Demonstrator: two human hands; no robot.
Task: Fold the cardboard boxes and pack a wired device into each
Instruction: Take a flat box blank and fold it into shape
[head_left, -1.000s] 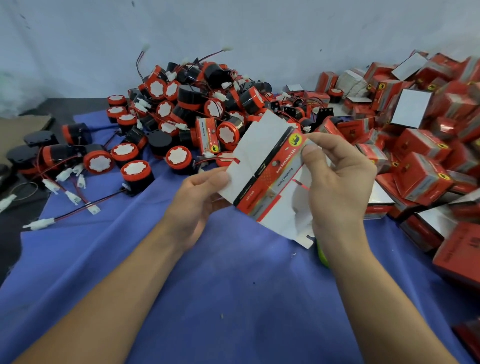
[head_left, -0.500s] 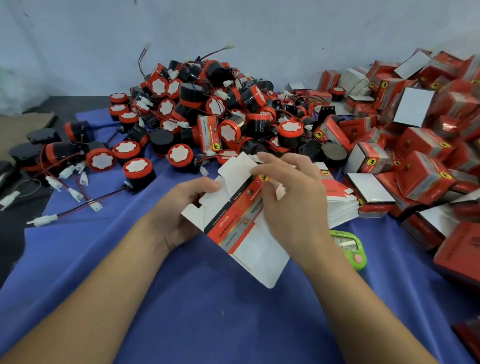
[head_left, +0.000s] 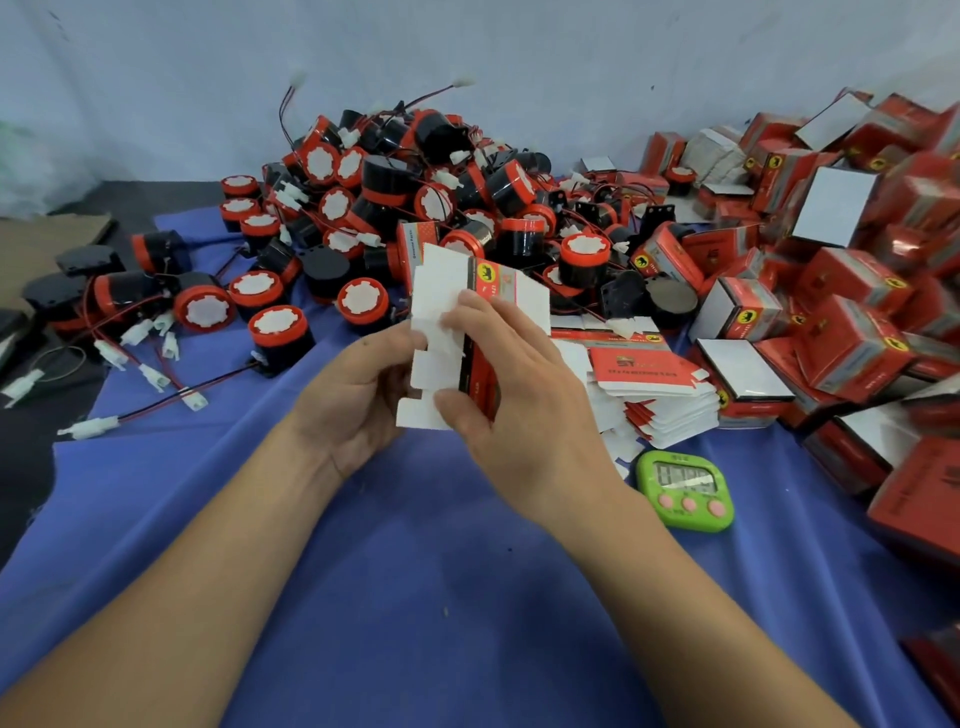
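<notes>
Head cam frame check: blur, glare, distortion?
Head view: soft, even light, no hard shadows on the blue cloth; left hand, right hand and the flat red-and-white cardboard box blank they hold fairly sharp; folded red boxes at the right edge smeared and stretched by the wide lens; green plastic timer digits unreadable.

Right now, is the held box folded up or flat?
Flat: the box, pinched by left hand and right hand, shows spread white flaps.

Devices (head_left: 415, 208) lie heaped at the bench's (head_left: 415, 597) back left, folded boxes (head_left: 841, 291) right, flat blanks (head_left: 660, 384) between, timer (head_left: 684, 488) nearer.
</notes>
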